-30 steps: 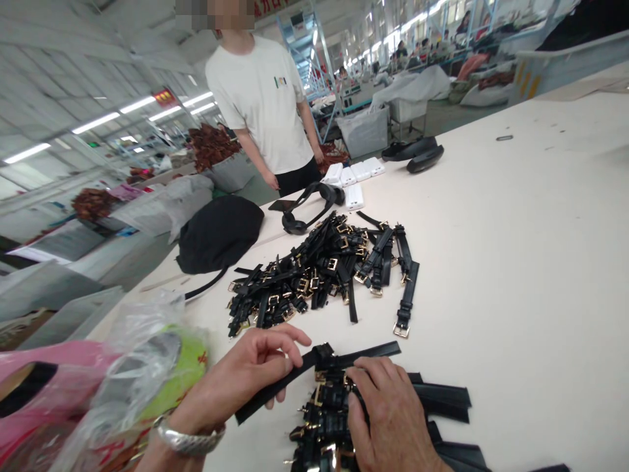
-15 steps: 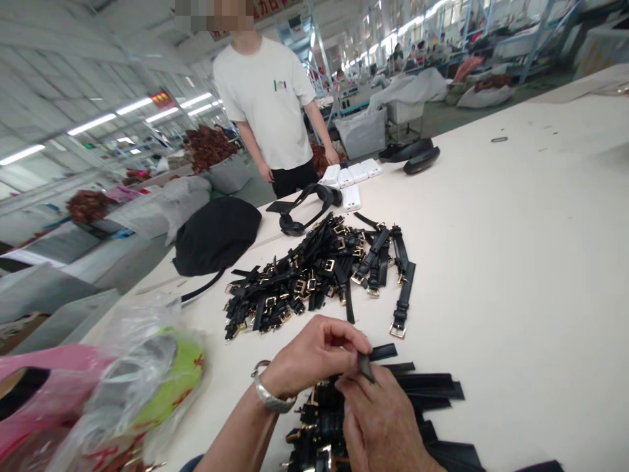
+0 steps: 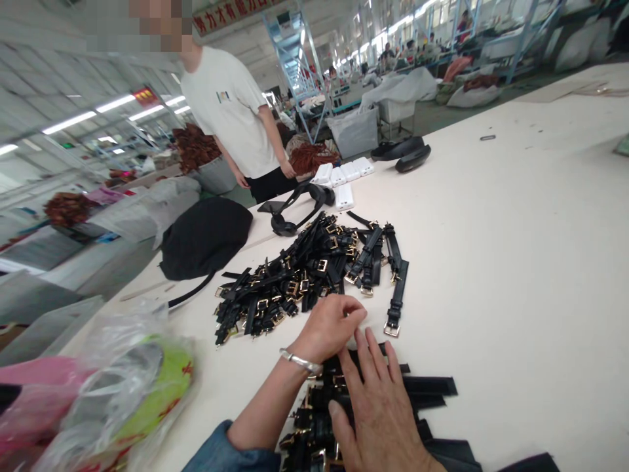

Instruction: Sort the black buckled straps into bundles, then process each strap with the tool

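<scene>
A row of black straps with gold buckles (image 3: 432, 385) lies on the pale table (image 3: 491, 249) at the bottom. Over these straps my right hand (image 3: 376, 400) is spread flat, fingers pointing away from me. My left hand (image 3: 331, 328), with a silver bangle (image 3: 301, 362) at its wrist, is just beyond it, thumb and forefinger curled together; whether something small is between them is hidden. Farther out lies a loose heap of similar buckled straps (image 3: 295, 278), with one strap (image 3: 397, 298) apart at its right side.
A black cap (image 3: 206, 236), a black headset (image 3: 302, 206), white boxes (image 3: 344, 196) and a black object (image 3: 413, 157) lie toward the far edge. Plastic-wrapped pink and green items (image 3: 152, 393) are at left. A person in a white shirt (image 3: 226, 105) stands beyond the table.
My right hand has opened out flat over the straps. The dark piece that was between both hands no longer shows. The person across the table has shifted left in view.
</scene>
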Demonstrator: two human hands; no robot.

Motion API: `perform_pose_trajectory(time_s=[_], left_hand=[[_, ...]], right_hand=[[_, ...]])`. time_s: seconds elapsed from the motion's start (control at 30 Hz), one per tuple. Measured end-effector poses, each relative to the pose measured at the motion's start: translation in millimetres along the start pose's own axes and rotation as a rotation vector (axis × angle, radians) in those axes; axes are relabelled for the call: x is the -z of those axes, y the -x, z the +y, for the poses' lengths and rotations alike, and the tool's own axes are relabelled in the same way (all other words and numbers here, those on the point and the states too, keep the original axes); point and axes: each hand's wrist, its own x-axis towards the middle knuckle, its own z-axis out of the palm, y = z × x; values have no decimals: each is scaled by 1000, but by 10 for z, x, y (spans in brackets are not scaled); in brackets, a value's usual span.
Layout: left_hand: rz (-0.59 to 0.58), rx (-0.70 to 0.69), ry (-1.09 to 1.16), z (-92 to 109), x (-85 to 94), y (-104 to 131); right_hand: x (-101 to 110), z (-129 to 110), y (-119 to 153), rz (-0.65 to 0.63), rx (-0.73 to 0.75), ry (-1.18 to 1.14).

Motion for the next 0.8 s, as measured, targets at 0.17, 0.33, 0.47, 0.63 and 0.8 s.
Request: perform_pose_trajectory(time_s=[0.17, 0.33, 0.47, 0.63, 0.8], left_hand=[[49, 12, -113, 286, -265, -307], [41, 7, -175, 340, -437, -384], [83, 13, -175, 190, -244, -469], [142, 36, -166, 89, -43, -699], [89, -5, -146, 13, 30, -529]], right_hand=[[-12, 24, -6, -220, -117, 6], [66, -40, -59, -289, -162, -51], [55, -59, -50, -266, -216, -81], [60, -53, -57, -248, -214, -108], [111, -56, -64, -260, -206, -118]])
